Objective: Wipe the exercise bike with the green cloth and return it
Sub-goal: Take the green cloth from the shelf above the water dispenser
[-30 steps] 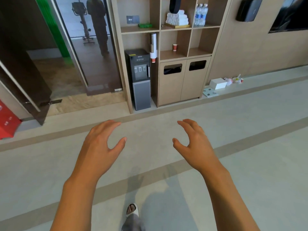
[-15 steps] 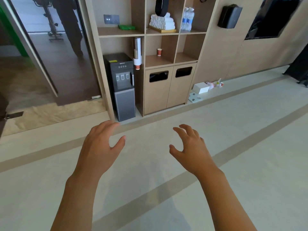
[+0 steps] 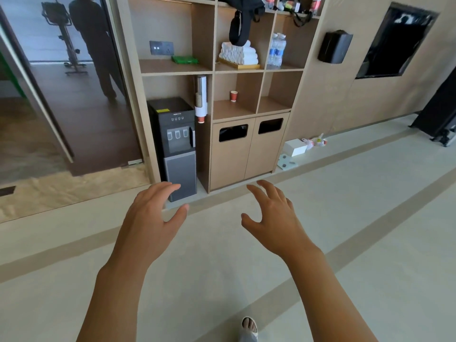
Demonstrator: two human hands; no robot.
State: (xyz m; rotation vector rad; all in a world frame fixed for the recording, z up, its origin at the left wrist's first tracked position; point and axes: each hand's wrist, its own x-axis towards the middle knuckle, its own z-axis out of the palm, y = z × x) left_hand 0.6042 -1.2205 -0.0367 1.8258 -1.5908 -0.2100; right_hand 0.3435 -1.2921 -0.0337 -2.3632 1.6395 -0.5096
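One flat folded green cloth (image 3: 185, 59) sits on the upper left shelf of the light wooden cubby unit (image 3: 213, 70), just below a grey wall socket plate (image 3: 161, 48). I've got rolled white towels (image 3: 238, 53) one compartment to its right, clear water bottles (image 3: 277, 50) beyond those. Under the cloth's shelf stands a black water dispenser (image 3: 175, 144), a cup tube (image 3: 201, 98) beside it. What looks like the exercise bike (image 3: 63, 38) shows dimly in the glass panel far left, by a standing person's reflection (image 3: 96, 43). Both hands hover over the pale floor, well short of the shelf: left hand (image 3: 150, 218) with relaxed spread fingers, right hand (image 3: 274, 220) loosely curled, neither holding anything.
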